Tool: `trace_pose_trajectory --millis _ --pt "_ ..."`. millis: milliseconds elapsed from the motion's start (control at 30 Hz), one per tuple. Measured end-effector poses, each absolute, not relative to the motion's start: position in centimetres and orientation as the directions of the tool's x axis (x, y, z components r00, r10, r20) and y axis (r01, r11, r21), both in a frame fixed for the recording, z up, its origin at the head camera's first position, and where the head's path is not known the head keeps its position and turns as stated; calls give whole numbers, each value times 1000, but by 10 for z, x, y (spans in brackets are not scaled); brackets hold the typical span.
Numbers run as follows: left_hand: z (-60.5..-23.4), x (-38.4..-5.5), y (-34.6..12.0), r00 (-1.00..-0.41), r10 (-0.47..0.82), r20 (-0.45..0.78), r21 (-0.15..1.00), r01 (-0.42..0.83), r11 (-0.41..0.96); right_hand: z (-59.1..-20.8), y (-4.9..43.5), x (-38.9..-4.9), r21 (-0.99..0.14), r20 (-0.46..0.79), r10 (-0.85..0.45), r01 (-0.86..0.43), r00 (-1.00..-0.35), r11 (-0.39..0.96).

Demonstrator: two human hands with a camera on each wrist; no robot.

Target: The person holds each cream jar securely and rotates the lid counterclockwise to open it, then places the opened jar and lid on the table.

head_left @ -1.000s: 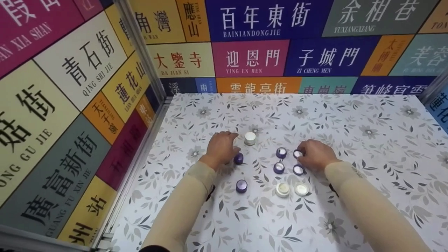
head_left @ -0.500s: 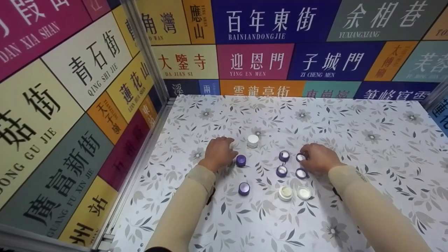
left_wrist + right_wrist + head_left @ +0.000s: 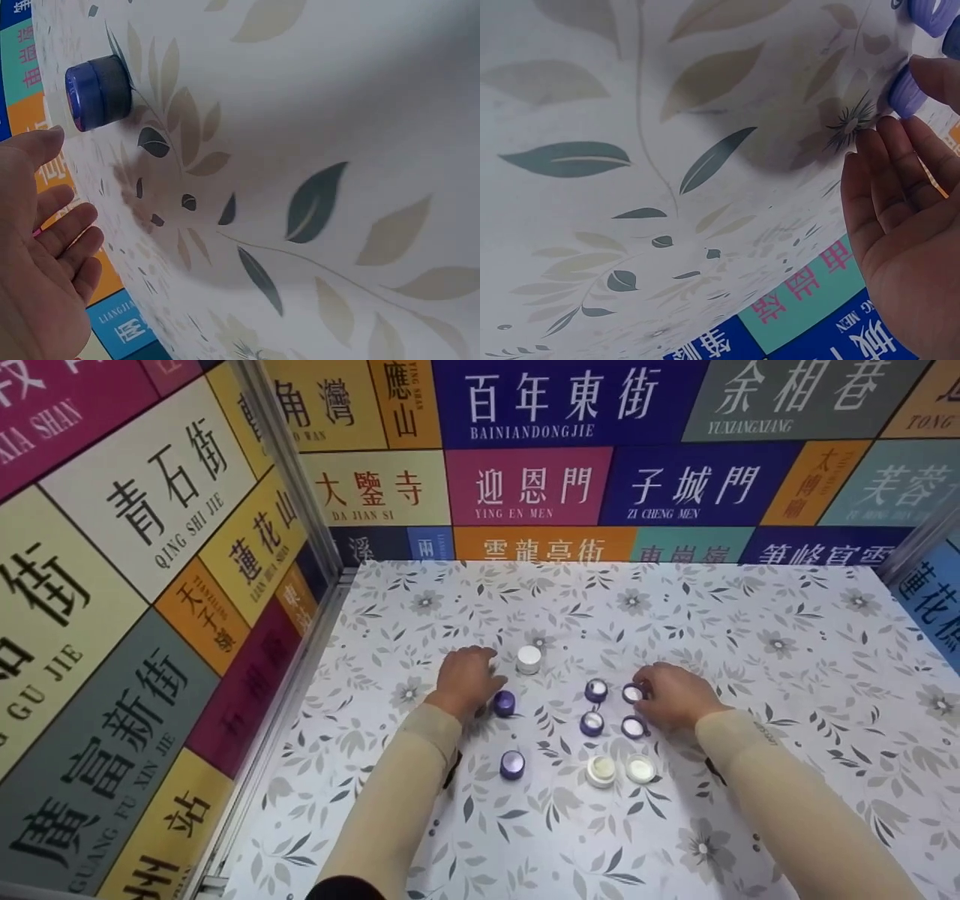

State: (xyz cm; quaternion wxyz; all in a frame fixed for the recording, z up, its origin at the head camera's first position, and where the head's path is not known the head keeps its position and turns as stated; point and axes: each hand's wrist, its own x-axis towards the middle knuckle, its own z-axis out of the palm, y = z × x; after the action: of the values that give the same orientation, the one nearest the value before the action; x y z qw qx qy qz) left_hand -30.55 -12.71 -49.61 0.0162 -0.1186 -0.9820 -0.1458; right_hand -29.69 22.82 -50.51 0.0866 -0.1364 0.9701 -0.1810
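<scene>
My left hand [image 3: 466, 682] has its fingers loosely bent beside a closed purple jar [image 3: 505, 703]; in the left wrist view a gap shows between the thumb and this jar [image 3: 99, 92]. My right hand [image 3: 675, 695] pinches the rim of an upturned purple lid [image 3: 632, 693] with thumb and fingertips, low at the tabletop. Below it lies another upturned purple lid [image 3: 634, 727]. To their left stand two open purple jars, the upper jar [image 3: 596, 690] and the lower jar [image 3: 592, 724], both pale inside. In the right wrist view the pinched lid [image 3: 907, 91] is partly behind the thumb.
A white jar [image 3: 529, 659] stands to the right of the left hand. Nearer are a second closed purple jar [image 3: 512, 765], an open cream jar [image 3: 601, 771] and its pale lid [image 3: 641, 769]. Sign-covered panels [image 3: 532, 486] edge the flower-patterned table [image 3: 570, 840].
The left hand has drawn slightly back from the closed purple jar it overlapped. The right hand stays at the same lid. The head view has shifted a little; the jars and lids keep their places.
</scene>
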Motion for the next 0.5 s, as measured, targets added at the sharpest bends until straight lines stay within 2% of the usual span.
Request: trace_pose_trajectory --millis 200,500 --pt "-495 -320 -112 -965 259 43 260 261 930 -504 229 -295 -361 -127 -288 -226 -949 905" --pt "-506 -340 -98 -965 264 -4 309 249 918 -498 231 -290 -360 -115 -307 -248 -945 899"
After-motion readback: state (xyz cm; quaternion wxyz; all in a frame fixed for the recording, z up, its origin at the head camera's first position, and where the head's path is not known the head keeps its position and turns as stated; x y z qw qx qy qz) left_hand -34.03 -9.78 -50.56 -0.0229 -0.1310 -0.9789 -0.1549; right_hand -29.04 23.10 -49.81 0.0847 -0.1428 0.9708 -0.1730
